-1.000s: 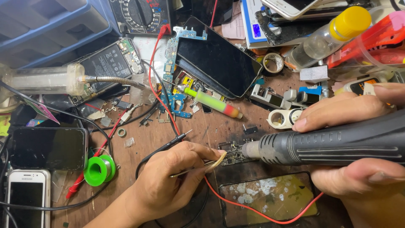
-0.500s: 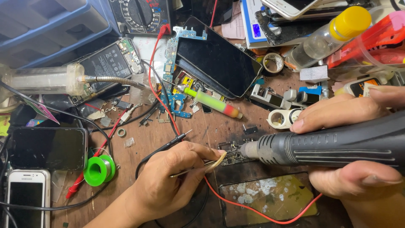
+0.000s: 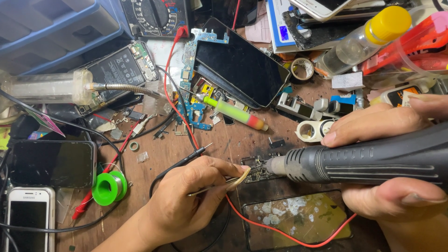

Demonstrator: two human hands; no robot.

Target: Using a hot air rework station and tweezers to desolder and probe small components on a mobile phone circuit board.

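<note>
At the far left of the cluttered wooden surface (image 3: 154, 149) lie a white smartphone (image 3: 28, 217) and, above it, a dark phone (image 3: 51, 163), with a green spool of solder wire (image 3: 109, 186) just beside them. Further in, the left hand (image 3: 186, 200) is closed on a pair of slim tweezers (image 3: 219, 184), their tips reaching a small circuit board (image 3: 259, 170) that lies flat near the middle of the surface. A red wire (image 3: 275, 228) runs beneath the hand and along a cracked glass panel (image 3: 298, 217). To the right, the right hand (image 3: 396, 158) is wrapped around a dark hot-air handpiece (image 3: 364, 161), held level, its metal nozzle (image 3: 276, 165) just at the board's right edge. Behind, a green-filled syringe (image 3: 233, 112) rests below a black phone screen (image 3: 242, 63).
</note>
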